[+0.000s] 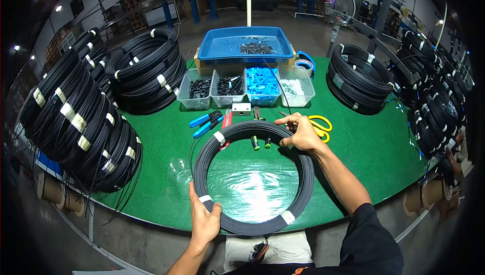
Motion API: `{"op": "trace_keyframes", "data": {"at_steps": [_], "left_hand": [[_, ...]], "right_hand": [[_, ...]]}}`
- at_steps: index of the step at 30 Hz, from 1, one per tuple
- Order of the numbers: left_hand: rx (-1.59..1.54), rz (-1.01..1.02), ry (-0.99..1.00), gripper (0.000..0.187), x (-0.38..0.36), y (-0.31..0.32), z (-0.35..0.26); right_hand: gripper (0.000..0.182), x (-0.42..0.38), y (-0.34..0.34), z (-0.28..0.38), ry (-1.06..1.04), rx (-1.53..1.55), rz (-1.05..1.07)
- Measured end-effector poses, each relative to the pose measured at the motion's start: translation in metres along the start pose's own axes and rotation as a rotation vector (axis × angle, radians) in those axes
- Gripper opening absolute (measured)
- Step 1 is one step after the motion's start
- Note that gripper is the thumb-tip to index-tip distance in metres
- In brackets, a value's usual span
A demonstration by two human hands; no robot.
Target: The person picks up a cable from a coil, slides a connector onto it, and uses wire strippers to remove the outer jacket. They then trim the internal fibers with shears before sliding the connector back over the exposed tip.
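A large coil of black cable [303, 179], bound with white tape strips, lies flat on the green table [369, 148] in front of me. My left hand [204, 219] grips its near rim, next to a tape strip. My right hand [300, 132] holds the far right rim, fingers pinched around the cable's loose end, which runs up toward the bins. Inside the ring the table surface shines.
Stacks of black cable coils stand at the left [81, 123], back left [146, 68] and right [358, 75]. Clear bins of parts [250, 87], a blue tray [246, 45], blue pliers [204, 123], yellow scissors [321, 126] and a tape roll [305, 63] lie beyond the coil.
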State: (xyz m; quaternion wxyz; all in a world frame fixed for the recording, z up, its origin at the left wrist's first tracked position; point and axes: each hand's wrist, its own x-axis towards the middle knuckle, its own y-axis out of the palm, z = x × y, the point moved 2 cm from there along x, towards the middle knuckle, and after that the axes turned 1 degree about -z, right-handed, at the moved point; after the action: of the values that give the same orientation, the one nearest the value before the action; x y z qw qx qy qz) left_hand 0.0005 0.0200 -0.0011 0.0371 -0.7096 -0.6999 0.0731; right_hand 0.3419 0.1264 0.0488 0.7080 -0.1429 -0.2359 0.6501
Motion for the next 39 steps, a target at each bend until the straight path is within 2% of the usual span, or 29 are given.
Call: {"op": "trace_keyframes", "data": {"at_steps": [2,3,7,8,9,10,12,13,15,16,18,19,21,23,25,26,29,31,33,35,39], "left_hand": [[0.123,0.013,0.005,0.088,-0.004,-0.001,-0.013],[0.090,0.011,-0.003,0.088,0.000,0.004,-0.011],[0.252,0.037,0.124,0.084,0.020,-0.010,-0.043],[0.054,-0.003,0.047,0.084,0.038,-0.015,-0.024],[0.036,-0.023,-0.017,0.080,0.052,-0.019,-0.033],[0.045,-0.041,0.023,0.075,0.067,-0.021,-0.037],[0.231,-0.116,0.049,0.065,0.112,-0.032,-0.021],[0.297,-0.046,0.083,0.064,0.137,-0.036,-0.011],[0.498,-0.139,0.250,0.046,0.151,-0.026,-0.034],[0.498,-0.135,0.253,0.046,0.154,-0.022,-0.044],[0.610,-0.106,0.205,0.027,0.157,-0.017,-0.060],[0.608,-0.106,0.207,0.027,0.156,-0.016,-0.061],[0.604,-0.207,0.304,0.019,0.151,-0.016,-0.064],[0.602,-0.219,0.333,0.020,0.144,-0.016,-0.067],[0.569,-0.187,0.533,0.020,0.139,-0.017,-0.068],[0.494,-0.153,0.519,0.019,0.140,-0.015,-0.068],[0.582,-0.072,0.555,0.017,0.152,-0.010,-0.064],[0.564,-0.049,0.490,0.017,0.160,-0.009,-0.067],[0.542,0.054,0.344,0.017,0.168,-0.012,-0.070],[0.543,0.066,0.325,0.018,0.173,-0.013,-0.066],[0.612,0.260,0.328,0.022,0.184,-0.013,-0.069]], "right_hand": [[0.061,-0.003,0.001,-0.003,0.005,0.081,-0.013],[0.061,0.001,-0.003,-0.004,0.005,0.049,-0.001],[0.051,0.000,0.000,-0.005,-0.005,0.153,-0.006],[0.047,0.002,0.003,-0.015,0.021,0.281,-0.031],[0.042,0.002,0.003,-0.021,0.048,0.411,-0.056],[0.034,0.000,0.005,-0.012,0.025,0.503,-0.099],[0.032,0.008,0.004,-0.023,-0.051,0.571,-0.164],[0.031,0.009,0.003,-0.024,-0.051,0.644,-0.195],[0.030,0.010,0.004,-0.015,-0.076,0.677,-0.289],[0.030,0.011,0.004,-0.010,-0.103,0.711,-0.376],[0.028,0.015,0.002,0.000,-0.122,0.715,-0.383],[0.027,0.016,0.001,0.002,-0.137,0.720,-0.382],[0.025,0.026,0.000,-0.009,-0.175,0.717,-0.371],[0.022,0.030,0.001,-0.014,-0.234,0.634,-0.342],[0.017,0.026,0.002,-0.012,-0.230,0.661,-0.379],[0.016,0.026,0.002,-0.012,-0.240,0.669,-0.409],[0.014,0.025,0.001,-0.007,-0.265,0.713,-0.469],[0.014,0.029,0.001,-0.006,-0.261,0.721,-0.504],[0.014,0.030,-0.002,-0.001,-0.245,0.772,-0.480],[0.013,0.034,0.000,0.002,-0.231,0.729,-0.406],[0.013,0.047,0.006,0.004,-0.211,0.606,-0.289]]}}
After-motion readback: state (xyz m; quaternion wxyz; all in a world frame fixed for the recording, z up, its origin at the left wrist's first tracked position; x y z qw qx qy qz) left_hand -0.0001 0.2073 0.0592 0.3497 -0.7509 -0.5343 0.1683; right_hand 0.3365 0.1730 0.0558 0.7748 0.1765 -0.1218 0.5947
